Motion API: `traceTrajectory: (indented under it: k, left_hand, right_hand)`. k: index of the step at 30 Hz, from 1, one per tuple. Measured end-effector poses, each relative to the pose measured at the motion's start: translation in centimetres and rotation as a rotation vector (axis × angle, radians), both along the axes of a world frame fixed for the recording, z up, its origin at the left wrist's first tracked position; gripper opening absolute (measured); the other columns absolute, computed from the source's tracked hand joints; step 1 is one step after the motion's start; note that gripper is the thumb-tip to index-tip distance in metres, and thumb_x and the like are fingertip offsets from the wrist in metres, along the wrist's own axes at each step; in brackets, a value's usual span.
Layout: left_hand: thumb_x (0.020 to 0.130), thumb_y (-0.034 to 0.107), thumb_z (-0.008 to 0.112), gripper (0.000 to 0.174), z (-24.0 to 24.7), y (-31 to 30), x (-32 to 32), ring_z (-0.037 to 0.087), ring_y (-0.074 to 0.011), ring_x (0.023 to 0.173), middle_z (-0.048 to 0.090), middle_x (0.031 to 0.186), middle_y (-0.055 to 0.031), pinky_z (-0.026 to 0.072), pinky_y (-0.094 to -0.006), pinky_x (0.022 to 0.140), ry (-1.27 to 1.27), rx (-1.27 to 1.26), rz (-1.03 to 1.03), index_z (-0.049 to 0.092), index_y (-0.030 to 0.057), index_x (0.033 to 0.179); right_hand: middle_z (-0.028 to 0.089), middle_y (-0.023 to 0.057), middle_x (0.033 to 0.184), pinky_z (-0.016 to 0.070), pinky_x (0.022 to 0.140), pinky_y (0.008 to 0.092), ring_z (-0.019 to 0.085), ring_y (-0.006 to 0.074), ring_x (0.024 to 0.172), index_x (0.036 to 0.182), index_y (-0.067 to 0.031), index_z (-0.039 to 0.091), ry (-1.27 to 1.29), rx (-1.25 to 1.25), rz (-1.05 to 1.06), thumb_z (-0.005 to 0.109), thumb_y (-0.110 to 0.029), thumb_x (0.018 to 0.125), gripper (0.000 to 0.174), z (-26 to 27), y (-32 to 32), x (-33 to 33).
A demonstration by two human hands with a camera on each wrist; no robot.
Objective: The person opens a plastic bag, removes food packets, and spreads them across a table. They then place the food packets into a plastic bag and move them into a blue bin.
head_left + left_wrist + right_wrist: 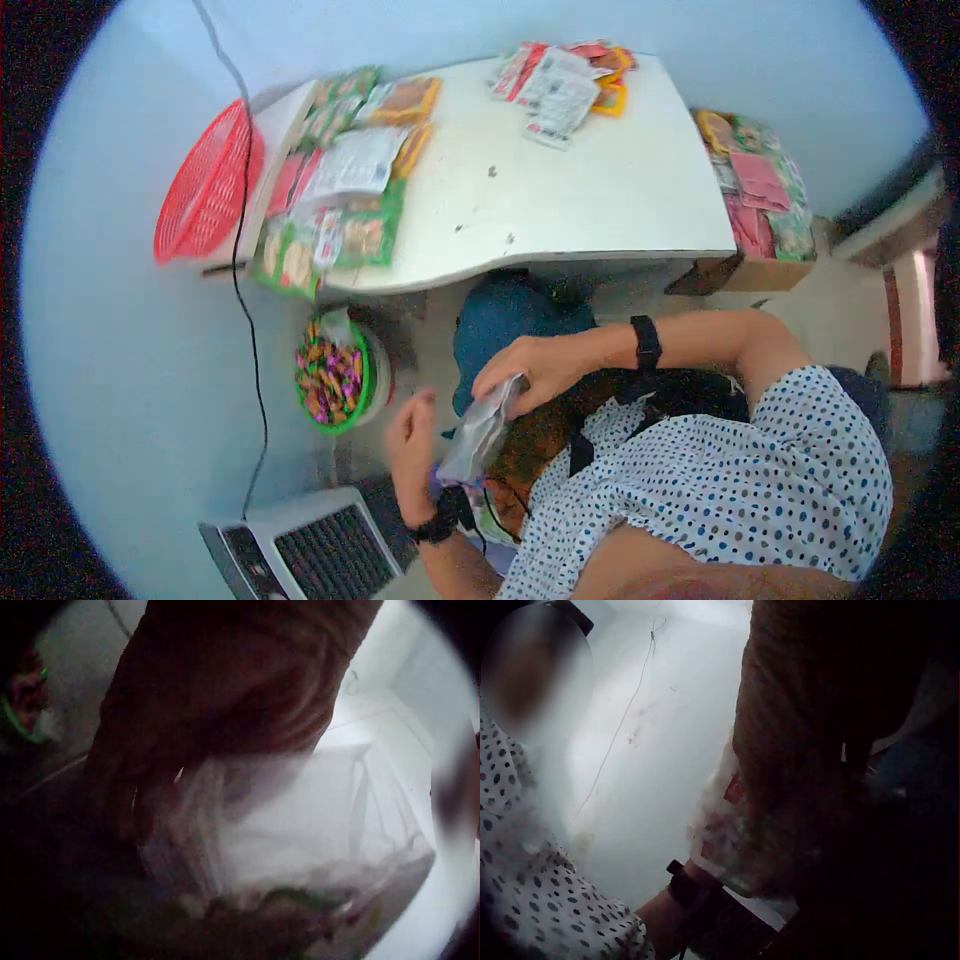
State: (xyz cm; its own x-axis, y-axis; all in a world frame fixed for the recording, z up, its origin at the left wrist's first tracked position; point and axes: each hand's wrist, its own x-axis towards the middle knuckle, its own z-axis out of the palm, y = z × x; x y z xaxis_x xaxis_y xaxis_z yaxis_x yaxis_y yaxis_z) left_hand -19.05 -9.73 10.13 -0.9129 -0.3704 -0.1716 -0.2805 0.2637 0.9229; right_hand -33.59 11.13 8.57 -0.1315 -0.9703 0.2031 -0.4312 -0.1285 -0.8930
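In the head view my right hand point(535, 370) grips the upper end of a silvery clear packet point(480, 435) above my lap. My left hand point(408, 450), blurred, is raised just left of the packet, fingers loosely bent, with a narrow gap between them. In the left wrist view the clear plastic packet point(292, 817), green and red along its lower part, overlaps the dark left hand point(225, 690); contact is unclear. The right wrist view is dark: the right hand point(810, 727) is over a packet with red marks point(733, 789), its fingertips hidden.
A white table point(580, 190) bears food packets point(360, 165) at left and more packets point(560, 90) at the back. A red basket point(205, 190) leans left. Beside stand a green-rimmed bucket point(367, 390), a box of packets point(780, 275) and a grey-white appliance point(350, 500). A black cable point(250, 330) hangs down.
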Motion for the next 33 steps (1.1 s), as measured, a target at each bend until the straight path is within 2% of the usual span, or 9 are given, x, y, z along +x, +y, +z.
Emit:
traceTrajectory:
  k: [3, 5, 8, 12, 18, 24, 28, 29, 33]
  left_hand:
    - [0.083, 0.019, 0.063, 0.040, 1.8, -0.8, 1.5, 0.061, -0.0154, 0.095, 0.066, 0.104, -0.0124, 0.0477, -0.0319, 0.081, 0.204, -0.027, -0.065, 0.058, -0.0010, 0.117]
    - [0.075, 0.018, 0.071, 0.053, 5.0, 1.0, 1.1, 0.064, -0.0197, 0.092, 0.067, 0.104, -0.0148, 0.0500, -0.0334, 0.078, 0.154, -0.089, -0.168, 0.055, 0.0002, 0.122]
    - [0.066, 0.015, 0.079, 0.063, 4.8, 4.4, 0.4, 0.068, -0.0271, 0.083, 0.067, 0.100, -0.0183, 0.0525, -0.0361, 0.071, 0.086, -0.433, -0.302, 0.054, 0.0017, 0.122]
    - [0.067, 0.016, 0.078, 0.055, 5.1, 5.7, -0.5, 0.066, -0.0308, 0.089, 0.066, 0.098, -0.0214, 0.0516, -0.0383, 0.078, -0.002, -0.507, -0.288, 0.057, -0.0006, 0.115]
    - [0.071, 0.023, 0.075, 0.048, 3.5, 5.9, -0.3, 0.064, -0.0391, 0.080, 0.065, 0.087, -0.0233, 0.0504, -0.0429, 0.067, -0.077, -0.668, -0.283, 0.059, 0.0050, 0.113]
    - [0.073, 0.021, 0.069, 0.029, 0.0, 2.2, -1.2, 0.064, -0.0395, 0.072, 0.064, 0.076, -0.0219, 0.0491, -0.0427, 0.063, -0.001, -0.422, -0.231, 0.064, 0.0015, 0.094]
    - [0.072, 0.019, 0.069, 0.025, -4.7, -0.2, 0.0, 0.062, -0.0203, 0.062, 0.063, 0.068, -0.0124, 0.0477, -0.0354, 0.059, 0.028, -0.154, -0.119, 0.064, 0.0002, 0.088]
    - [0.073, 0.019, 0.069, 0.023, -4.8, -0.8, 1.0, 0.061, -0.0170, 0.062, 0.062, 0.067, -0.0090, 0.0474, -0.0336, 0.058, -0.028, -0.056, -0.061, 0.064, 0.0004, 0.086]
    - [0.079, 0.017, 0.069, 0.020, -5.6, -3.4, 5.4, 0.060, -0.0111, 0.067, 0.063, 0.075, -0.0019, 0.0482, -0.0280, 0.058, -0.211, 0.404, 0.288, 0.064, 0.0014, 0.089]
  right_hand:
    - [0.063, 0.0156, 0.110, 0.0490, 0.085, 0.0361, 0.062, 0.0277, 0.100, 0.113, -0.0013, 0.059, -0.043, -0.005, -0.019, 0.073, -0.014, 0.074, 0.043, -0.6, -0.2, 0.2]
    - [0.065, 0.0143, 0.104, 0.0496, 0.079, 0.0347, 0.064, 0.0246, 0.094, 0.111, -0.0014, 0.059, -0.040, -0.028, -0.023, 0.073, -0.014, 0.075, 0.041, -0.1, -0.2, -0.1]
    - [0.066, 0.0139, 0.103, 0.0498, 0.077, 0.0343, 0.064, 0.0239, 0.093, 0.110, -0.0016, 0.060, -0.071, -0.029, 0.001, 0.073, -0.015, 0.075, 0.040, 0.3, -0.3, -0.4]
    - [0.066, 0.0142, 0.103, 0.0498, 0.080, 0.0357, 0.064, 0.0254, 0.094, 0.112, -0.0022, 0.058, -0.100, 0.019, -0.019, 0.074, -0.021, 0.074, 0.045, 0.1, -0.6, -0.5]
    - [0.065, 0.0148, 0.103, 0.0499, 0.082, 0.0373, 0.064, 0.0276, 0.095, 0.112, -0.0031, 0.057, -0.065, 0.035, -0.152, 0.076, -0.034, 0.070, 0.055, -1.7, -1.4, -0.4]
    - [0.060, 0.0156, 0.115, 0.0436, 0.092, 0.0362, 0.057, 0.0256, 0.108, 0.118, -0.0019, 0.055, -0.090, 0.060, -0.264, 0.066, -0.030, 0.081, 0.048, -2.8, -1.8, -2.6]
    - [0.056, 0.0161, 0.125, 0.0387, 0.101, 0.0353, 0.051, 0.0238, 0.118, 0.122, -0.0008, 0.054, 0.134, 0.125, -0.435, 0.058, -0.025, 0.090, 0.041, -5.1, -2.6, -5.3]
    - [0.051, 0.0184, 0.131, 0.0340, 0.106, 0.0379, 0.046, 0.0301, 0.125, 0.125, -0.0018, 0.053, 0.329, 0.118, -0.414, 0.059, -0.028, 0.089, 0.044, -6.0, -2.9, -5.7]
    - [0.035, 0.0173, 0.145, 0.0252, 0.111, 0.0440, 0.030, 0.0353, 0.135, 0.138, -0.0069, 0.040, 0.599, 0.125, -0.372, 0.064, -0.031, 0.083, 0.065, -7.4, -3.4, -4.5]
